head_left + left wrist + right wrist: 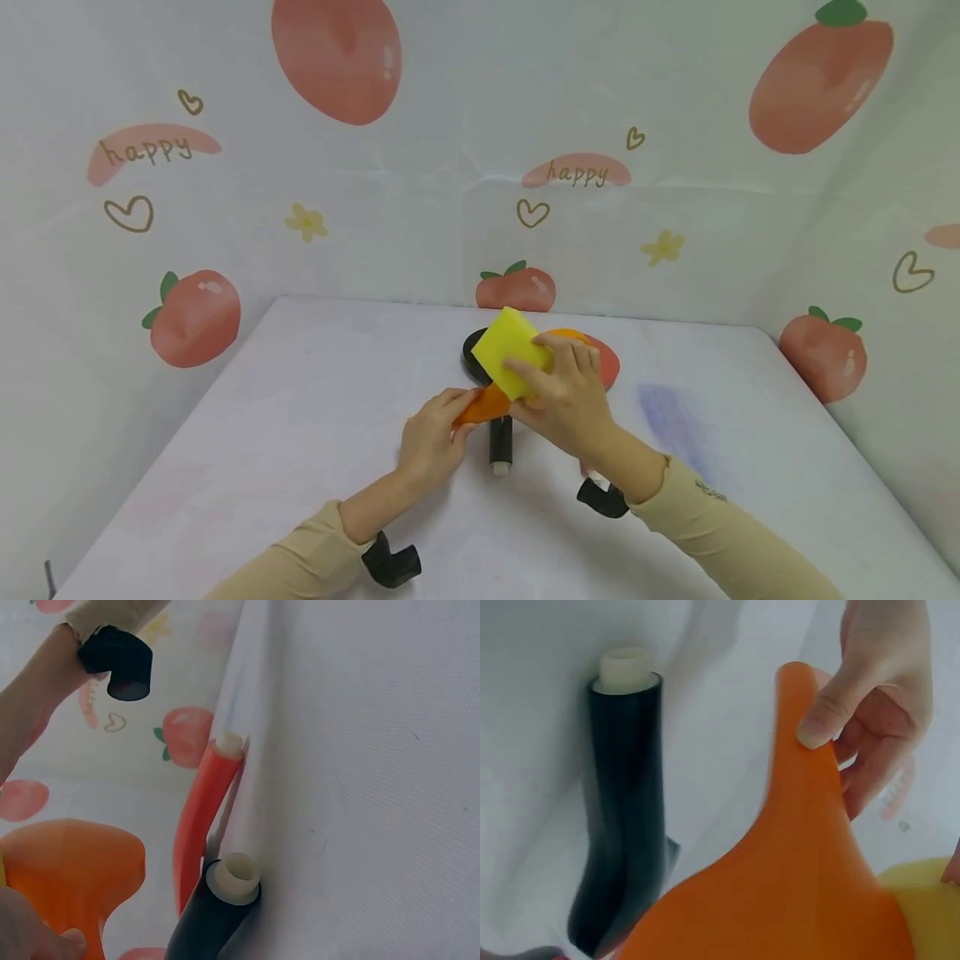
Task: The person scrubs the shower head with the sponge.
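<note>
Nearest the camera, two beige sleeves (720, 533) reached forward over the white surface (300, 433). The left hand (431, 437) pinched the handle of an orange paddle (483, 406) between thumb and fingers (821, 720), apparently to steady it. The right hand (570, 396), wrist bent downward, had its fingers clamped on a yellow sponge (510, 350) pressed against the paddle's broad face. Beneath them lay a black paddle (500, 437) and, partly hidden, what looked like a red paddle (606, 362), their handles resting side by side.
</note>
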### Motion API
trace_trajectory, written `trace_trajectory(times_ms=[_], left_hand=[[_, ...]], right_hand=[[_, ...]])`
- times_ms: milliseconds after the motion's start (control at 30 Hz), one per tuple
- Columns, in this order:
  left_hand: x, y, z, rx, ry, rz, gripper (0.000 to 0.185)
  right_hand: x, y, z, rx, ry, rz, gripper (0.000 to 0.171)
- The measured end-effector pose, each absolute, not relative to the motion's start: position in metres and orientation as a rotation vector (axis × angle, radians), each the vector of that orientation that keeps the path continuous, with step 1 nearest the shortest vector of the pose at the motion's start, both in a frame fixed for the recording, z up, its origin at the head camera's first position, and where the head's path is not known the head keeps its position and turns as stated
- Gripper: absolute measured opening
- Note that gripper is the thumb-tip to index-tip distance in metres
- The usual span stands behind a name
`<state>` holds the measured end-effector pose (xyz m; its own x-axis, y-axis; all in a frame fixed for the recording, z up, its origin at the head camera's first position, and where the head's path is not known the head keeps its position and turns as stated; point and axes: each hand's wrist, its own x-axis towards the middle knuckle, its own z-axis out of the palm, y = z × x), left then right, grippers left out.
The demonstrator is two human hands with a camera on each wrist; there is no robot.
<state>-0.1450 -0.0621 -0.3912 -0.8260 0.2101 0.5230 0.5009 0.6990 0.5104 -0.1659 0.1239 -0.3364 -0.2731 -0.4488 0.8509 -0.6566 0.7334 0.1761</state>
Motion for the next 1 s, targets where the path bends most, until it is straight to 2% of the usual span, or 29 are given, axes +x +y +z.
trace_trajectory(times_ms=[267,533,700,1000], left_hand=[[-0.145,-0.059,-0.391,-0.552,-2.500,-0.946,0.034],[-0.142,-0.059,-0.390,-0.536,-2.541,-1.144,0.032],[-0.144,-0.061,-0.390,-0.527,-2.518,-1.450,0.033],[-0.152,-0.066,-0.390,-0.373,-2.442,-2.137,0.051]], right_hand=[[-0.161,0.110,-0.351,0.865,-1.956,0.077,0.049],[-0.158,0.116,-0.357,0.890,-1.920,0.128,0.047],[-0.156,0.125,-0.358,0.912,-1.925,0.189,0.048],[-0.153,0.147,-0.359,0.891,-2.012,0.363,0.049]])
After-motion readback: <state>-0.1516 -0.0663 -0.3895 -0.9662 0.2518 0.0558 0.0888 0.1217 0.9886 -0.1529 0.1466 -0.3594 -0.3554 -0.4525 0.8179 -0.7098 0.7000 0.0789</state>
